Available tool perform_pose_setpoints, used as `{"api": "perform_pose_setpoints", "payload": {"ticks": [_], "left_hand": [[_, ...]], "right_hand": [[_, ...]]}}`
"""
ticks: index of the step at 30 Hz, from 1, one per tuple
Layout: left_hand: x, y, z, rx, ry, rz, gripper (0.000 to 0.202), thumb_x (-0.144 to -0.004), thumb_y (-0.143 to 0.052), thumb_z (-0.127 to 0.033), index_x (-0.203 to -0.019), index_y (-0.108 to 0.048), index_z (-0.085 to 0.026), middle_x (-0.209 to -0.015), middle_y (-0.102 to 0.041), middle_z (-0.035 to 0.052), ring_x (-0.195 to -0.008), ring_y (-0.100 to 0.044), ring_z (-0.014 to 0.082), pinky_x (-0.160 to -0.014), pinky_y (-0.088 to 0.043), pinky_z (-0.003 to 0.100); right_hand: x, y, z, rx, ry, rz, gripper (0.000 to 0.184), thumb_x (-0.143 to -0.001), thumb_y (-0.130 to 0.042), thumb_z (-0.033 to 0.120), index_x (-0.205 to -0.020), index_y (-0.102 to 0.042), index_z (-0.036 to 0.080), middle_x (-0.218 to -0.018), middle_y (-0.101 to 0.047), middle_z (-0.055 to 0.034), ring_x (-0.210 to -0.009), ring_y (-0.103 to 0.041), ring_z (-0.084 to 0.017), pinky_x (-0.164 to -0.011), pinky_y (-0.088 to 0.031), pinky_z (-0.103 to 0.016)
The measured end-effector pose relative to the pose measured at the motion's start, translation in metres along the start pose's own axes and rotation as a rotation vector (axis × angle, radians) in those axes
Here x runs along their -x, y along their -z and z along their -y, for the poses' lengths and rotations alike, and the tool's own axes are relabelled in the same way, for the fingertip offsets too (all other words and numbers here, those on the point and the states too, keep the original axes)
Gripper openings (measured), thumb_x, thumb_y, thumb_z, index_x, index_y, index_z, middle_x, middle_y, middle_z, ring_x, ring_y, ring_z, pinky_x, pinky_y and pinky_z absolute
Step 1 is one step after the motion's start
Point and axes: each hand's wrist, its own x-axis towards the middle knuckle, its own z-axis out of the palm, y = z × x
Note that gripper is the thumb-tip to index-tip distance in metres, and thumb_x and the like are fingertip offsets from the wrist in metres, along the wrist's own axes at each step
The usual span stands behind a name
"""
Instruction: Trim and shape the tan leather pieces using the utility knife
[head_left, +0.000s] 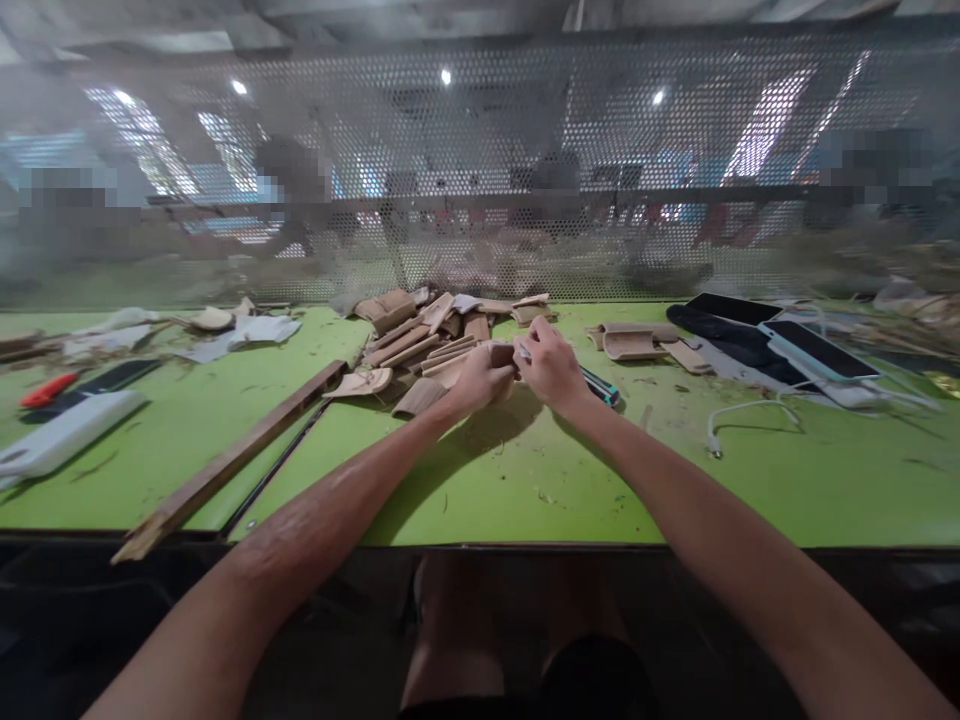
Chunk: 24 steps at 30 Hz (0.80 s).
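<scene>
My left hand point(480, 380) is closed around a curved piece of bamboo point(502, 353), held just above the table. Pressed up against its right end is my right hand point(553, 368), with its fingers pinched together. Something small and pale point(524, 350) shows at those fingertips, too little of it visible to name. A pile of split bamboo pieces point(409, 347) lies right behind and to the left of my hands. Partly hidden by my right wrist, a green and black utility knife point(602, 388) rests on the table.
A long wooden strip point(240, 455) lies slantwise on the green table point(562, 490), overhanging its front edge. Phones point(821, 350), a white cable point(750, 405) and more bamboo point(634, 342) are on the right. A white object point(71, 432) lies left. A perforated metal screen point(480, 130) stands behind.
</scene>
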Motion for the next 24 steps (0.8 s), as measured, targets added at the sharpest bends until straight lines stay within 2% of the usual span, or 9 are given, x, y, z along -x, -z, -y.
{"api": "perform_pose_setpoints", "payload": {"ticks": [5, 10, 14, 18, 24], "left_hand": [[0.000, 0.001, -0.005, -0.032, 0.040, -0.108, 0.012, -0.064, -0.065, -0.021, -0.062, -0.054, -0.017, -0.062, -0.059, -0.0003, -0.067, -0.053, 0.0140, -0.062, -0.044, 0.024], [-0.002, 0.000, -0.008, -0.058, 0.038, -0.041, 0.005, -0.065, -0.061, -0.020, -0.064, -0.058, -0.015, -0.065, -0.062, 0.0011, -0.068, -0.053, 0.0142, -0.063, -0.043, 0.024], [-0.002, -0.002, -0.005, -0.110, 0.004, -0.094, 0.010, -0.064, -0.060, -0.020, -0.061, -0.051, -0.017, -0.062, -0.059, 0.0001, -0.068, -0.052, 0.0139, -0.062, -0.043, 0.023], [-0.001, -0.004, 0.000, -0.143, 0.003, -0.038, 0.007, -0.068, -0.057, -0.021, -0.063, -0.054, -0.017, -0.060, -0.056, -0.0002, -0.064, -0.050, 0.0135, -0.060, -0.041, 0.023], [-0.002, -0.001, 0.012, -0.270, -0.091, -0.133, 0.011, -0.065, -0.059, -0.018, -0.062, -0.048, -0.017, -0.064, -0.054, -0.0009, -0.065, -0.044, 0.0112, -0.058, -0.035, 0.022]], "right_hand": [[-0.001, -0.005, 0.001, -0.130, 0.075, -0.013, 0.016, -0.093, -0.052, 0.014, -0.083, -0.064, 0.019, -0.097, -0.054, -0.0097, -0.084, -0.049, -0.021, -0.078, -0.044, -0.035], [-0.005, -0.001, 0.002, -0.119, 0.031, 0.001, 0.019, -0.090, -0.055, 0.012, -0.072, -0.059, 0.018, -0.092, -0.053, -0.0094, -0.085, -0.048, -0.022, -0.079, -0.043, -0.036], [-0.004, -0.001, -0.001, -0.156, 0.100, 0.004, 0.017, -0.091, -0.054, 0.012, -0.076, -0.059, 0.018, -0.095, -0.054, -0.0096, -0.088, -0.048, -0.022, -0.081, -0.043, -0.036], [-0.003, -0.005, -0.006, -0.161, 0.056, -0.011, 0.021, -0.092, -0.051, 0.013, -0.074, -0.058, 0.020, -0.092, -0.053, -0.0080, -0.083, -0.046, -0.021, -0.078, -0.044, -0.036], [-0.005, 0.000, -0.002, -0.176, 0.171, -0.011, 0.021, -0.094, -0.048, 0.016, -0.076, -0.059, 0.021, -0.093, -0.054, -0.0086, -0.089, -0.047, -0.022, -0.081, -0.044, -0.037]]}}
